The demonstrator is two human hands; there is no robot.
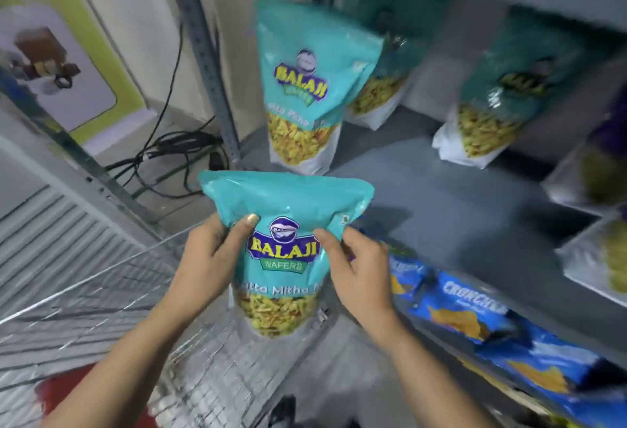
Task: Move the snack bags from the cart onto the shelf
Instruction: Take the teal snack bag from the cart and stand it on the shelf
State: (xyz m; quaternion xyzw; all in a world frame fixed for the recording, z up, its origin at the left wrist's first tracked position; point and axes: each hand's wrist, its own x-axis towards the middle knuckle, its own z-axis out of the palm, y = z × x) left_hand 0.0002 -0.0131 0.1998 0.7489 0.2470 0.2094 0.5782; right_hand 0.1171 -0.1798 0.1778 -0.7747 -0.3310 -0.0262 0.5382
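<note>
A teal Balaji snack bag [281, 203] is upright in both hands, above the wire cart [112, 295] and just in front of the grey shelf [458, 210]. My left hand [213, 254] grips its left side with the thumb on the front. My right hand [356, 264] pinches its right edge. On the shelf stands a matching teal bag [305, 88] at the front left, another bag [383, 54] behind it, and a third bag [498, 95] farther right.
A grey slotted upright post [207, 61] frames the shelf's left side. Black cables [166, 156] lie on the floor behind it. Blue chip bags [475, 312] sit on the lower shelf at right. White-and-green bags [607, 258] line the shelf's right edge.
</note>
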